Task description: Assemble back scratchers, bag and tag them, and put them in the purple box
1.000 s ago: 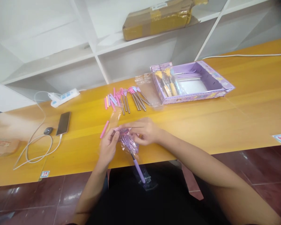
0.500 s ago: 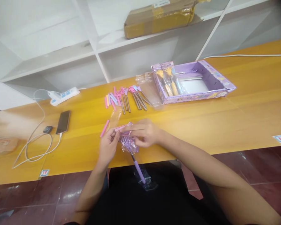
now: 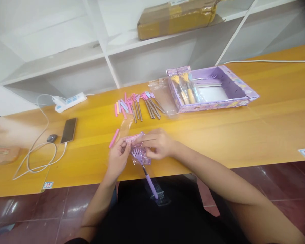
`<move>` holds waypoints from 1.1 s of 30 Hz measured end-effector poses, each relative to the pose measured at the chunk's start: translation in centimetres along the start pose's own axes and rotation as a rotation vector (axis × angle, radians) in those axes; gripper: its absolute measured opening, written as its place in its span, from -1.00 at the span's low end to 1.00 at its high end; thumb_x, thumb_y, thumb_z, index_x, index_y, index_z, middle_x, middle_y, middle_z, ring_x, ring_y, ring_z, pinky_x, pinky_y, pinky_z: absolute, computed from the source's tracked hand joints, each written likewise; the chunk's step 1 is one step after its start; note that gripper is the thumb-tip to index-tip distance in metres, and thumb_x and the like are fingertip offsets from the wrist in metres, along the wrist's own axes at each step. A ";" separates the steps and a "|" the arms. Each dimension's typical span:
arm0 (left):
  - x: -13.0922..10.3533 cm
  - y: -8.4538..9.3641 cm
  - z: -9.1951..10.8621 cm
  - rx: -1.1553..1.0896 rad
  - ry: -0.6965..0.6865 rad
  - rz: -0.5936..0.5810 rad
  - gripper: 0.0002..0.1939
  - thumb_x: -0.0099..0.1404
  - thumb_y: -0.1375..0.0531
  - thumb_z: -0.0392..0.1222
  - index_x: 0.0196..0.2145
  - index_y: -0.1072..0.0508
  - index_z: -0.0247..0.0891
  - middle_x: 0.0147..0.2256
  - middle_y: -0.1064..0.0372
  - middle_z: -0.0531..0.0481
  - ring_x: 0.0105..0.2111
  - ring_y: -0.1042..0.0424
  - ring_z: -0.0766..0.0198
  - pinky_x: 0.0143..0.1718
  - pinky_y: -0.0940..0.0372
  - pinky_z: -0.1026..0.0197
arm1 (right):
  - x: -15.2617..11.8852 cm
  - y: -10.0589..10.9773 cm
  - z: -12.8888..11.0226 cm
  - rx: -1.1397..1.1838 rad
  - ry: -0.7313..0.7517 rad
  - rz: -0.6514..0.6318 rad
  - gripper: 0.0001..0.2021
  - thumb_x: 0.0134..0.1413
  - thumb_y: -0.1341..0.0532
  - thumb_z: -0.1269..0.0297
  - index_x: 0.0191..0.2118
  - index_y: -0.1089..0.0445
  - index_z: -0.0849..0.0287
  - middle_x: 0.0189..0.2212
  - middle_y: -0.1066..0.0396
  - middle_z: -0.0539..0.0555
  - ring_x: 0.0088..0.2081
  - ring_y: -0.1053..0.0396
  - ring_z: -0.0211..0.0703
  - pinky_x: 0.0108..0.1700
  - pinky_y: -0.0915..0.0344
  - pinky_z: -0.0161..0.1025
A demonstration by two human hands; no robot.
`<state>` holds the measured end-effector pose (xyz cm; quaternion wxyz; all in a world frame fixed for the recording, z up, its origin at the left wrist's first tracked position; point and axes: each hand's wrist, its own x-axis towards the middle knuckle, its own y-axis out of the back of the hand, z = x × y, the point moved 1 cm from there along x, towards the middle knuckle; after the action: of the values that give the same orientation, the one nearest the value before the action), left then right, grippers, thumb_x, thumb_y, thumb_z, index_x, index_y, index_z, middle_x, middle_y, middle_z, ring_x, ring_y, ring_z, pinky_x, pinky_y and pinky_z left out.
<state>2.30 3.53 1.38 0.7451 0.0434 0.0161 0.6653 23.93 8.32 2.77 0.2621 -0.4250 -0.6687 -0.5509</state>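
Observation:
My left hand (image 3: 119, 156) and my right hand (image 3: 157, 142) both pinch the top of a clear plastic packet (image 3: 135, 139) at the near edge of the yellow table (image 3: 244, 132). Inside the packet is a purple hand-shaped back scratcher (image 3: 141, 159); its handle (image 3: 150, 184) hangs over the table edge towards my lap. A loose pink stick (image 3: 114, 138) lies just left of my left hand.
A row of pink and purple scratchers with metal stems (image 3: 139, 105) lies farther back. To the right stands a purple cardboard box (image 3: 213, 88) holding yellow packaged scratchers. A phone (image 3: 68, 130), cable, mouse (image 3: 52, 138) and power strip (image 3: 69, 102) sit at left. White shelves carry a brown parcel (image 3: 175, 17).
Both hands have stayed on the packet top, folding its pink flap slightly upward. The view has shifted a little; nothing else on the table moved.

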 end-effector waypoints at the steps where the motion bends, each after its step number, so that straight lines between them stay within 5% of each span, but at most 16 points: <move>1: 0.0 0.0 0.0 0.009 -0.002 -0.002 -0.62 0.49 -0.27 0.06 0.13 -0.54 -0.19 -0.02 -0.65 -0.10 -0.05 -0.63 0.13 0.07 -0.45 0.10 | 0.1 0.1 0.0 0.002 0.003 0.003 -0.71 0.06 -0.19 0.46 -0.14 -0.60 0.14 -0.12 -0.71 -0.02 -0.24 -0.66 -0.21 -0.29 -0.48 -0.29; 11: -0.1 -0.3 0.5 -0.008 0.011 -0.002 -0.60 0.45 -0.31 0.09 0.08 -0.56 -0.21 -0.05 -0.66 -0.14 -0.09 -0.64 0.13 0.06 -0.47 0.08 | 0.0 0.8 0.2 -0.092 0.058 -0.022 -0.79 0.08 -0.17 0.40 -0.28 -0.58 0.12 -0.22 -0.70 -0.01 -0.45 -0.53 -0.26 -0.43 -0.38 -0.26; 16: -0.1 -0.4 0.8 -0.022 0.043 0.012 -0.60 0.42 -0.32 0.11 0.06 -0.57 -0.19 -0.06 -0.66 -0.13 -0.11 -0.64 0.11 0.03 -0.50 0.04 | -0.1 1.1 0.4 -0.117 0.062 -0.020 -0.72 0.03 -0.16 0.43 -0.19 -0.58 0.09 -0.27 -0.68 -0.05 -0.50 -0.43 -0.25 -0.46 -0.31 -0.24; 23: -0.2 -0.4 0.9 -0.015 0.068 -0.038 -0.57 0.44 -0.30 0.10 0.08 -0.57 -0.26 -0.07 -0.67 -0.20 -0.14 -0.65 0.05 -0.12 -0.52 0.07 | -0.9 1.2 1.1 -0.156 0.025 -0.096 -0.86 0.07 -0.18 0.36 -0.47 -0.39 0.07 -0.42 -0.56 -0.02 -0.54 -0.29 -0.24 -0.47 -0.13 -0.21; 27: -0.3 0.1 1.0 -0.028 0.093 -0.055 -0.57 0.44 -0.31 0.09 0.08 -0.57 -0.28 -0.11 -0.67 -0.19 -0.20 -0.65 0.08 -0.15 -0.51 0.11 | 0.6 2.7 1.0 0.008 -0.305 -0.133 -0.75 0.20 -0.13 0.38 -0.51 -0.36 0.11 -0.58 -0.38 -0.05 -0.55 -0.24 -0.26 -0.41 -0.14 -0.25; 30: -0.3 0.2 1.1 -0.001 0.095 -0.060 -0.56 0.45 -0.29 0.09 0.10 -0.56 -0.28 -0.11 -0.66 -0.20 -0.23 -0.64 0.10 -0.17 -0.53 0.11 | 1.8 4.1 0.4 0.197 -0.684 -0.349 -0.62 0.42 -0.05 0.35 -0.46 -0.44 0.17 -0.55 -0.44 -0.03 -0.52 -0.29 -0.29 -0.37 -0.18 -0.29; 33: -0.4 0.1 1.0 0.025 0.085 -0.078 -0.58 0.47 -0.26 0.07 0.11 -0.55 -0.26 -0.13 -0.66 -0.16 -0.26 -0.64 0.12 -0.17 -0.54 0.11 | 1.7 4.8 -1.3 0.217 -0.762 -0.536 -0.58 0.47 -0.16 0.18 -0.47 -0.45 0.16 -0.60 -0.39 -0.06 -0.56 -0.24 -0.30 -0.38 -0.18 -0.28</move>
<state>2.22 3.13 2.39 0.7687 0.0240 0.0577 0.6366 27.06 7.73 6.96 -0.1105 -0.3796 -0.8568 -0.3310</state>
